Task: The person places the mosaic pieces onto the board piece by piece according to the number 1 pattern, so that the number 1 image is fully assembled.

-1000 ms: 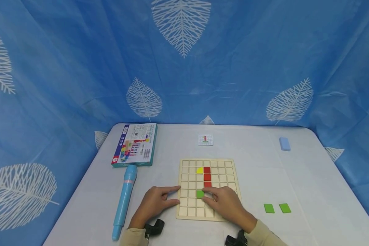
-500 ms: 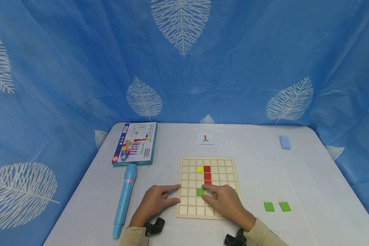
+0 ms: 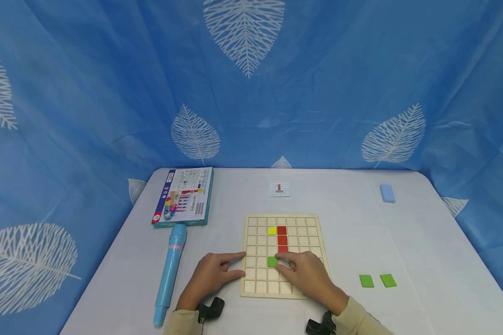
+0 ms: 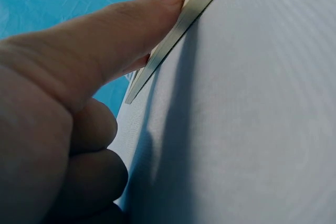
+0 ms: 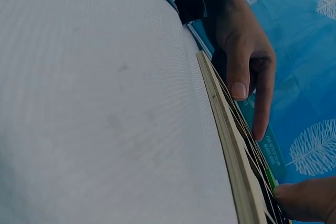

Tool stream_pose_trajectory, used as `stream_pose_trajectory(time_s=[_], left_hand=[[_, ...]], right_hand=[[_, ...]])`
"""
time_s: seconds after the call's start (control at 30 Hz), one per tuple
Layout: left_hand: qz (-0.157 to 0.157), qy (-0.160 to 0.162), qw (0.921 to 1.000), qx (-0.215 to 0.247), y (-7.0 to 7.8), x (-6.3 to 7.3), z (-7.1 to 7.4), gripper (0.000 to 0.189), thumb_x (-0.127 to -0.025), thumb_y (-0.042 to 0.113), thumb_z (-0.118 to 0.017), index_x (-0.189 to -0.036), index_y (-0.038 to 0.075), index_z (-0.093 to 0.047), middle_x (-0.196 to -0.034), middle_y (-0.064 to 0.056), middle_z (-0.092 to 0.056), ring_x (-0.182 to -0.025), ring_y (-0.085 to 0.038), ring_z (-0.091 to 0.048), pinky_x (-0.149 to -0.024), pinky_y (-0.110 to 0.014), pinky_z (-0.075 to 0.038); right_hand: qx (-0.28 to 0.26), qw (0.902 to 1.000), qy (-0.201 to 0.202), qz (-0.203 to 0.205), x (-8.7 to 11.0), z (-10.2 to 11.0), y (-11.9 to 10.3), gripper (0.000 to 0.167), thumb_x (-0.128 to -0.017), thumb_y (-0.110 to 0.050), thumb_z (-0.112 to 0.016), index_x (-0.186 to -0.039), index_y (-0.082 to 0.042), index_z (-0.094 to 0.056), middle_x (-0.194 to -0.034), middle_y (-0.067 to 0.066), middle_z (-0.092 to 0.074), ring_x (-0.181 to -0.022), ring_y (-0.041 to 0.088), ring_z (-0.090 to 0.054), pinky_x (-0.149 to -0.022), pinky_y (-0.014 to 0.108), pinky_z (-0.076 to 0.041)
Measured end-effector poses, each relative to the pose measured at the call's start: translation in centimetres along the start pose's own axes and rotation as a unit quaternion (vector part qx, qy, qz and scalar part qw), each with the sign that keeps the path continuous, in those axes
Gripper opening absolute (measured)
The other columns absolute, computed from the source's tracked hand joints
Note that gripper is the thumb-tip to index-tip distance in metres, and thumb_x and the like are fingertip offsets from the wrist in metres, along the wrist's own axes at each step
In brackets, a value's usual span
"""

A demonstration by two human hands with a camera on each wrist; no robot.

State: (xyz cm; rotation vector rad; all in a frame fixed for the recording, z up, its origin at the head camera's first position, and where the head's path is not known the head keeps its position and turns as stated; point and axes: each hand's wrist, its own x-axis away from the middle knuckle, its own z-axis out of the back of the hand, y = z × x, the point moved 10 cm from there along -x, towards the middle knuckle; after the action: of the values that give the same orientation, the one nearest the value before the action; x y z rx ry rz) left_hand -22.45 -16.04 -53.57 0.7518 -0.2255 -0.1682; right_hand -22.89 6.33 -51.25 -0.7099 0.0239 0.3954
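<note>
A wooden grid board (image 3: 256, 286) lies flat before me. My left hand (image 3: 209, 275) is at its left side, thumb and forefinger extended with tips at the edge, the other fingers curled under in the left wrist view. Between thumb and forefinger, my right hand (image 3: 311, 277) pinches a green square tile (image 3: 271, 262) at one of the board's cells. In the right wrist view the right thumb (image 5: 304, 199) is close against the tile's green edge. A column of red tiles (image 3: 282, 240) sits above and to the right, partly covered by that forefinger, with a yellow tile (image 3: 272, 231) beside its top.
Two loose green tiles (image 3: 366, 281) lie right of the board. Behind it is a small pattern card (image 3: 279, 189). A light blue block (image 3: 387, 193) lies at the back right. On the left are a printed game box (image 3: 183, 195) and a light blue tube (image 3: 169, 274).
Both hands keep their places. The green tile now looks flatter and squarer in its cell than one second ago; the whole view shifts only slightly.
</note>
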Motion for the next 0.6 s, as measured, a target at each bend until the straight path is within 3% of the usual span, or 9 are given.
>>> stream_pose_trajectory(time_s=[0.37,0.6], left_hand=[[-0.006,0.002,1.0000,0.001,0.0,0.2,0.2,0.052,-0.082,0.051,-0.082,-0.129,0.031,-0.073,-0.054,0.011,-0.038,-0.050,-0.005,-0.031,-0.049,-0.025,-0.026],[-0.015,0.005,0.9999,0.001,0.2,0.2,0.3,0.051,-0.082,0.051,-0.082,-0.128,0.031,-0.074,-0.053,0.012,-0.037,-0.049,-0.004,-0.029,-0.049,-0.024,-0.026]], right_hand=[[-0.003,0.9999,-0.009,0.002,0.1,0.0,-0.2,0.025,-0.089,-0.033,-0.081,-0.111,-0.022,-0.080,-0.047,-0.021,-0.035,-0.044,-0.003,-0.027,-0.044,0.021,-0.025],[-0.024,0.9997,-0.001,0.008,0.7,1.4,0.1,0.025,-0.089,-0.026,-0.081,-0.113,-0.020,-0.080,-0.045,-0.024,-0.025,-0.046,-0.003,-0.018,-0.047,0.020,-0.024]])
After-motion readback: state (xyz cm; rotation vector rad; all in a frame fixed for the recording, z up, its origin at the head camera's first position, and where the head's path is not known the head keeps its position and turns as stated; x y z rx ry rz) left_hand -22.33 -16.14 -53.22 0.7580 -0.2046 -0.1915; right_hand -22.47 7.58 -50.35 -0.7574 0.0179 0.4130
